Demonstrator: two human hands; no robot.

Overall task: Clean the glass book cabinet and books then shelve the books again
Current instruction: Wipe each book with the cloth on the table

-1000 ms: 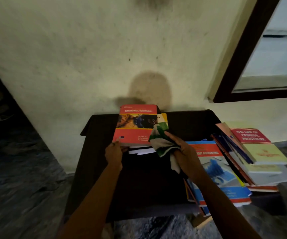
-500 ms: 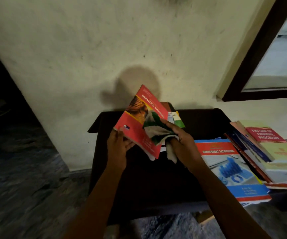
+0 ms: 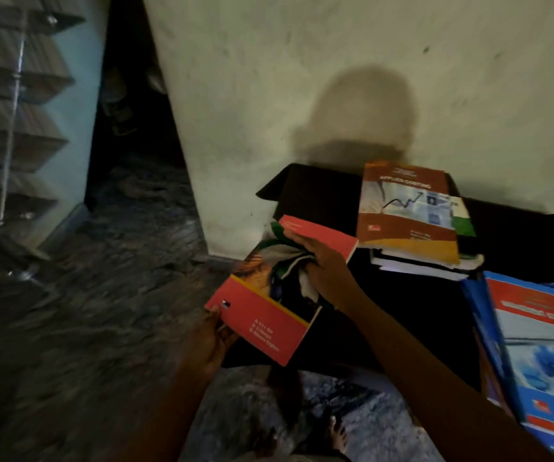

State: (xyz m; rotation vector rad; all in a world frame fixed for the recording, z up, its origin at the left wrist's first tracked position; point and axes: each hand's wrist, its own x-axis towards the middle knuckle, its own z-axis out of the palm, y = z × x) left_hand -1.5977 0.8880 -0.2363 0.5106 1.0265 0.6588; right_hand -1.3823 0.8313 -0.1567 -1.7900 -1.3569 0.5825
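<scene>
Beside a dark table (image 3: 402, 295) and stained wall (image 3: 269, 78), left hand (image 3: 210, 338) grips red book (image 3: 269, 318), right hand (image 3: 325, 268) clutches cloth (image 3: 282, 255).

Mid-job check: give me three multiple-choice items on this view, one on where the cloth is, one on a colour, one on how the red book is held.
1. Where is the cloth?
A. on the floor
B. on the cover of the red book, under the right hand
C. hanging on the wall

2. What colour is the top book of the pile at the back?
A. brown with a yellow band
B. purple
C. black

3. How is the red book held?
A. not at all, it lies on the floor
B. by its near corner, in the left hand
C. not at all, it stands on a shelf

Answers: B, the right hand presses the bunched cloth onto the cover; A, its cover is brown above a yellow strip; B, the left hand's thumb and fingers pinch that corner.
</scene>
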